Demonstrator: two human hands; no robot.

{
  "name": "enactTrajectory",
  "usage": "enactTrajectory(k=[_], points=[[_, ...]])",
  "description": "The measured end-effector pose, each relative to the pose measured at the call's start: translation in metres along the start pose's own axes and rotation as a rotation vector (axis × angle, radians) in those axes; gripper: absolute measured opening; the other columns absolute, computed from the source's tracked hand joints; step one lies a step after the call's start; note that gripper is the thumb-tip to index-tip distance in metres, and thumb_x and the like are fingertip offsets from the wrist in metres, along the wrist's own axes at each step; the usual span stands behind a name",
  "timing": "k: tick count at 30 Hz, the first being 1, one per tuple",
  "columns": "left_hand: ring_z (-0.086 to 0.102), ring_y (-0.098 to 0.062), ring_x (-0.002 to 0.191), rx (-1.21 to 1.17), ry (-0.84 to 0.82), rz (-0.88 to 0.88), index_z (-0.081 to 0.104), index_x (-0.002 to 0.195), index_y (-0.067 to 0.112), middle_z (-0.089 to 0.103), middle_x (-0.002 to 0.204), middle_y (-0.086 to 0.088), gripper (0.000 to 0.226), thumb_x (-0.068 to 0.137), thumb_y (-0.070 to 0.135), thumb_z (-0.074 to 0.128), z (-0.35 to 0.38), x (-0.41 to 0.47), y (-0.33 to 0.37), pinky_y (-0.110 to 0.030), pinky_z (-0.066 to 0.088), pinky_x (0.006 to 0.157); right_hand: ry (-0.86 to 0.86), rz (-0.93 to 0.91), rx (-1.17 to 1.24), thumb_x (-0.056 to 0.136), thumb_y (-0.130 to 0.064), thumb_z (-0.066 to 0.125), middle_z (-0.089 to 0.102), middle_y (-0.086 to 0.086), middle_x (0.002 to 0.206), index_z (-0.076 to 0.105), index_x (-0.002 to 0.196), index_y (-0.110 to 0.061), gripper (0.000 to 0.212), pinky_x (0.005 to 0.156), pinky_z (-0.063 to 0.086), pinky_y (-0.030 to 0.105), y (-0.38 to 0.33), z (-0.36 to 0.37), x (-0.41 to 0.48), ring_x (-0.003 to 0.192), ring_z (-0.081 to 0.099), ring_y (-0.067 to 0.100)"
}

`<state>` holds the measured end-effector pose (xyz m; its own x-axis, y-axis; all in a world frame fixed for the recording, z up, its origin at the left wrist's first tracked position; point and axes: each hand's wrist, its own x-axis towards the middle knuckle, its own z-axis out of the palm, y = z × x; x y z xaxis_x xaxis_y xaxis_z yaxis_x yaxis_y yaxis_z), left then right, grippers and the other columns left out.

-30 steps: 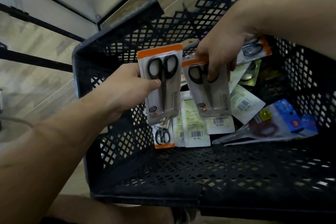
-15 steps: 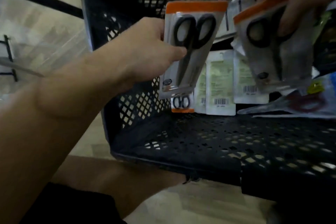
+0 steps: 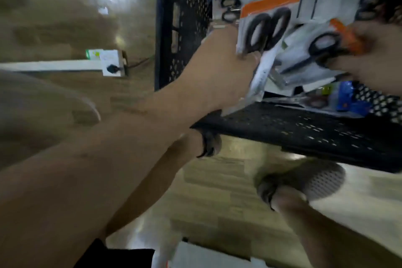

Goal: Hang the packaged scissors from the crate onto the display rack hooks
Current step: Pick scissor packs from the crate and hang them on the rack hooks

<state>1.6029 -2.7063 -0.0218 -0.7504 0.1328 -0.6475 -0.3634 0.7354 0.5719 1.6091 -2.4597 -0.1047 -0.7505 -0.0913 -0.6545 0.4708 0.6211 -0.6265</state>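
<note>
Left hand (image 3: 221, 67) pinches one scissors pack (image 3: 263, 30), right hand (image 3: 376, 59) another pack (image 3: 313, 50) — light, stiff, likely slippery, best gripped by the edges.

1. The first scissors pack (image 3: 264, 30) has an orange strip on top and black round handles under clear plastic. It is nearly upright and leans a little. The left hand (image 3: 221, 67) holds it by its side, over the crate.
2. The second scissors pack (image 3: 322, 50) looks the same. It is tipped sideways with its orange end to the right, in the right hand (image 3: 374, 61), just beside the first.
3. The crate (image 3: 304, 130) is black plastic, full of little holes.
4. More packs (image 3: 228, 8) lie inside it, blurry.
</note>
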Motion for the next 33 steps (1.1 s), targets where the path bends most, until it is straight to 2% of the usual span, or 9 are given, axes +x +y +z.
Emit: enactTrajectory(k=[4, 6, 9, 11, 18, 21, 26, 30, 33], points=[[0.064, -0.023, 0.093, -0.097, 0.067, 0.02, 0.063, 0.12, 0.01, 0.069, 0.105, -0.009, 0.021, 0.104, 0.021, 0.052, -0.029, -0.044, 0.035, -0.035, 0.051, 0.08, 0.094, 0.084, 0.207, 0.075, -0.031, 0.079, 0.075, 0.012, 0.095, 0.073, 0.093, -0.036, 0.019, 0.089, 0.058, 0.057, -0.081, -0.042, -0.083, 0.095, 0.072, 0.038], [0.065, -0.019, 0.101, -0.147, 0.093, 0.022, 0.059, 0.13, 0.021, 0.069, 0.113, 0.002, 0.028, 0.104, 0.029, 0.051, -0.062, -0.079, 0.068, -0.039, 0.054, 0.088, 0.081, 0.079, 0.313, 0.085, -0.013, 0.077, 0.076, -0.004, 0.085, 0.076, 0.096, -0.029, 0.019, 0.077, 0.063, 0.038, -0.132, -0.071, -0.127, 0.084, 0.073, 0.02], [0.064, -0.007, 0.083, -0.286, 0.147, 0.059, 0.057, 0.122, 0.029, 0.067, 0.093, 0.018, 0.018, 0.106, 0.031, 0.049, -0.14, -0.146, 0.148, -0.033, 0.054, 0.071, 0.163, 0.103, 0.52, 0.09, -0.007, 0.071, 0.074, -0.003, 0.083, 0.073, 0.103, -0.014, 0.015, 0.064, 0.055, 0.026, -0.239, -0.13, -0.204, 0.075, 0.071, 0.013], [0.06, 0.0, 0.076, -0.374, 0.163, 0.102, 0.056, 0.113, 0.03, 0.06, 0.08, 0.025, 0.009, 0.107, 0.03, 0.05, -0.195, -0.194, 0.207, -0.023, 0.048, 0.065, 0.222, 0.088, 0.718, 0.093, -0.008, 0.066, 0.077, 0.0, 0.091, 0.073, 0.102, -0.012, 0.012, 0.067, 0.057, 0.027, -0.315, -0.172, -0.26, 0.08, 0.073, 0.015], [0.064, -0.007, 0.081, -0.491, 0.247, 0.33, 0.063, 0.103, 0.033, 0.068, 0.092, 0.011, 0.014, 0.107, 0.036, 0.05, -0.306, -0.333, 0.389, -0.032, 0.055, 0.08, 0.295, -0.048, 1.074, 0.089, -0.031, 0.073, 0.077, 0.013, 0.11, 0.064, 0.126, -0.016, 0.04, 0.093, 0.056, 0.053, -0.497, -0.283, -0.41, 0.099, 0.076, 0.032], [0.07, -0.019, 0.089, -0.586, 0.393, 0.394, 0.067, 0.104, 0.029, 0.074, 0.094, 0.004, 0.012, 0.106, 0.03, 0.055, -0.311, -0.381, 0.439, -0.038, 0.057, 0.081, 0.238, -0.162, 1.045, 0.097, -0.011, 0.063, 0.076, 0.018, 0.107, 0.068, 0.12, -0.01, 0.024, 0.085, 0.058, 0.05, -0.515, -0.318, -0.458, 0.099, 0.074, 0.038], [0.066, -0.025, 0.065, -0.677, 0.554, 0.374, 0.066, 0.099, 0.027, 0.072, 0.081, 0.0, 0.012, 0.105, 0.033, 0.057, -0.272, -0.455, 0.493, -0.041, 0.054, 0.06, 0.088, -0.29, 0.897, 0.093, 0.0, 0.064, 0.076, 0.022, 0.108, 0.068, 0.117, -0.001, 0.024, 0.093, 0.057, 0.054, -0.485, -0.364, -0.532, 0.1, 0.073, 0.041], [0.075, -0.02, 0.096, -0.677, 0.52, 0.378, 0.069, 0.106, 0.028, 0.079, 0.101, 0.003, 0.014, 0.106, 0.034, 0.057, -0.249, -0.492, 0.529, -0.045, 0.059, 0.088, 0.121, -0.304, 0.93, 0.093, -0.003, 0.066, 0.077, 0.02, 0.103, 0.073, 0.108, -0.006, 0.016, 0.096, 0.054, 0.063, -0.447, -0.406, -0.581, 0.096, 0.074, 0.042], [0.073, -0.014, 0.098, -0.455, 0.456, 0.478, 0.069, 0.108, 0.027, 0.077, 0.101, 0.008, 0.015, 0.107, 0.03, 0.055, -0.246, -0.507, 0.568, -0.026, 0.055, 0.083, 0.146, -0.319, 0.987, 0.092, 0.0, 0.066, 0.077, 0.02, 0.103, 0.072, 0.109, -0.005, 0.019, 0.097, 0.053, 0.063, -0.412, -0.434, -0.609, 0.097, 0.074, 0.043]])
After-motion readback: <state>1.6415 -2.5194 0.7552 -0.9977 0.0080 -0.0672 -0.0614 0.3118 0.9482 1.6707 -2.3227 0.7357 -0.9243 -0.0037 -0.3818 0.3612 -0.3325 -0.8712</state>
